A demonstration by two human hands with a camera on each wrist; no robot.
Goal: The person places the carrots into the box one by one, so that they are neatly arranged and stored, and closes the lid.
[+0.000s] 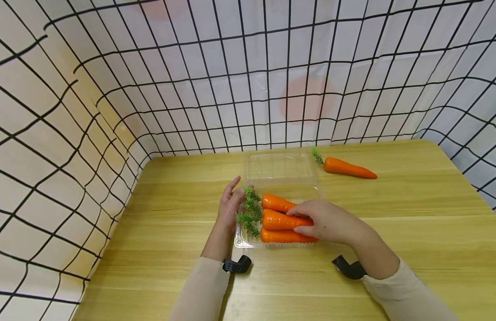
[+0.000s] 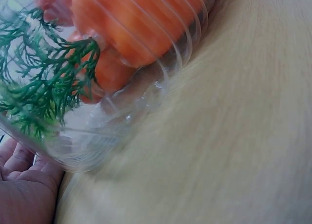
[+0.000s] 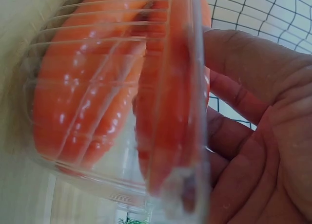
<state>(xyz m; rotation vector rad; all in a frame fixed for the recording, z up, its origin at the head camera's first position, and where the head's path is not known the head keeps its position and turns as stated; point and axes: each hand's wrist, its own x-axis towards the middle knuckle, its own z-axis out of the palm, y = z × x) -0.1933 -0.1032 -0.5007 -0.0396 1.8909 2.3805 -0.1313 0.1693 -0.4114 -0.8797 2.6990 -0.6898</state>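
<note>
The right hand [image 1: 328,220] has its fingers clamped on a glossy orange carrot with green fronds [image 1: 284,220], lying between two similar carrots [image 1: 274,202] in an open, clear plastic hinged box [image 1: 245,243] on the pale wooden counter [image 1: 171,223]. The left hand [image 1: 229,205], fingers apart, is at the box's left side. A separate tapered orange carrot [image 1: 348,168] lies beyond, right of the lid [image 1: 280,165].

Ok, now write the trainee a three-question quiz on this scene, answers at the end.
1. How many carrots lie on the table outside the clear container?
2. True or false: that container is shut.
3. What does the right hand touch?
A) the carrot outside the container
B) a carrot inside the container
C) the bare table

Key: 1. One. 2. False; its lid lies folded open on the far side. 3. B.
</note>
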